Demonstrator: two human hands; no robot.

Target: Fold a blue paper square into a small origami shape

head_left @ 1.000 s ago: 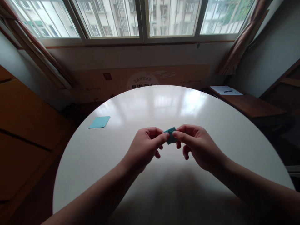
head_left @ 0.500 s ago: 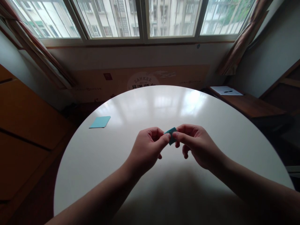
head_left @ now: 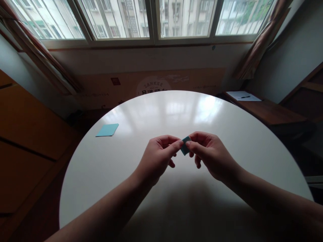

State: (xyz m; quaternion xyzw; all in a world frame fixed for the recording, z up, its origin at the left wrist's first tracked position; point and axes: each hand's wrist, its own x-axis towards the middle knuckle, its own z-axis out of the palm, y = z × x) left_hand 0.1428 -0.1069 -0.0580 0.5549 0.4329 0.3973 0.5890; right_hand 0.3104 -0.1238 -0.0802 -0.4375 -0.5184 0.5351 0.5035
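Note:
A small folded piece of teal paper (head_left: 185,149) is held up above the white round table (head_left: 106,181), between both hands. My left hand (head_left: 161,154) pinches its left edge between thumb and forefinger. On the other side my right hand (head_left: 210,153) grips it, with the thumb pressed on its near face and the lower fingers curled loosely beneath. The fingertips behind the paper are partly hidden. A stack of light-blue paper squares (head_left: 107,130) lies on the table's left part, away from both hands.
Beyond the table's right rim stands a brown wooden desk (head_left: 277,112) bearing a white sheet (head_left: 237,95) and a dark pen (head_left: 245,97). A printed orange panel (head_left: 93,89) is under the window. Wooden cabinets (head_left: 22,144) stand at the left.
The left thumb and forefinger have shifted slightly right along the folded paper. Its pointed left part no longer shows, and it looks more compact. The right hand keeps its grip.

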